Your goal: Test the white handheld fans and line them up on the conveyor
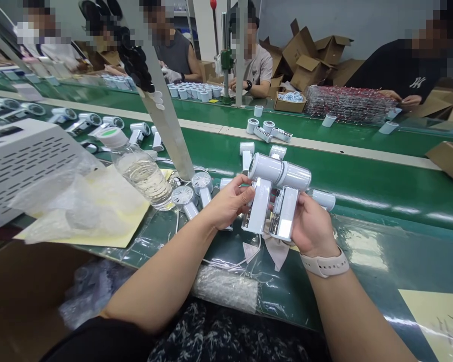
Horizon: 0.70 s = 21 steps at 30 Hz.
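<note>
My left hand (228,203) grips the handle of a white hair dryer (260,193) with a chrome-faced handle. My right hand (311,223) holds a second, matching hair dryer (289,211). The two dryers are pressed side by side above the green conveyor belt (377,186), barrels up and touching. A pale watch strap (324,265) circles my right wrist. Several more dryers (192,193) and loose white cable lie on the belt, just left of my left hand. Another dryer barrel (322,199) lies beyond my right hand.
A clear water bottle (141,176) lies on yellow sheets and plastic film left of my hands. A white vented metal box (26,166) stands further left. A metal post (166,110) rises beyond. Co-workers and cardboard boxes (309,63) line the far belt.
</note>
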Tool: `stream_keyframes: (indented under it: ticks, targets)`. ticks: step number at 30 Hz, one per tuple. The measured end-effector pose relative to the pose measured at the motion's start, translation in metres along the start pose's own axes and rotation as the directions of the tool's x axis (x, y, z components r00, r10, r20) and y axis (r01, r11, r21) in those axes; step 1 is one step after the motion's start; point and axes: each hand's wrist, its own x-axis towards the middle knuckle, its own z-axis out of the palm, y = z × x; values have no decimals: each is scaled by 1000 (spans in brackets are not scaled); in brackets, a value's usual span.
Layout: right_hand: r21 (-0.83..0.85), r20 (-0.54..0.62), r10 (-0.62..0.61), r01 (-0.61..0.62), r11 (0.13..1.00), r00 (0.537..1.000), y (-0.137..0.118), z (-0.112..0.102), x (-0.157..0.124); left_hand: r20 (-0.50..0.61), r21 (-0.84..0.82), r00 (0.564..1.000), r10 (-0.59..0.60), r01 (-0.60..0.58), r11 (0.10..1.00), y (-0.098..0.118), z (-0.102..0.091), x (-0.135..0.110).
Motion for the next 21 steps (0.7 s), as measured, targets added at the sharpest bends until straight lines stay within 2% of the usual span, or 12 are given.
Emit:
stream_keyframes:
  ticks: [3, 6, 13, 17, 19, 21]
  targets:
    - [20, -33, 37, -36, 999, 999, -2, 2, -2, -3, -6, 1000, -1, 1, 1000, 1, 0, 0]
    - [71, -67, 25, -20, 997, 997, -4, 6, -7, 0, -2, 1000, 6, -6, 1000, 3, -1, -1]
    - [-53, 47, -120, 122, 991, 992, -7, 8, -13, -5, 12, 999, 40, -40, 999, 4, -1, -3]
    - [-194, 75, -261, 271, 943, 962, -7, 6, -17, -55, 98, 984, 169, -163, 982, 4, 2, -4]
    - [-309, 109, -327, 345, 886, 939, -8, 5, -21, -81, 208, 961, 266, -244, 947, 7, 4, -8]
    - [-410, 190, -388, 432, 804, 902, -12, 3, -26, -58, 315, 936, 346, -312, 896, 12, 5, -12]
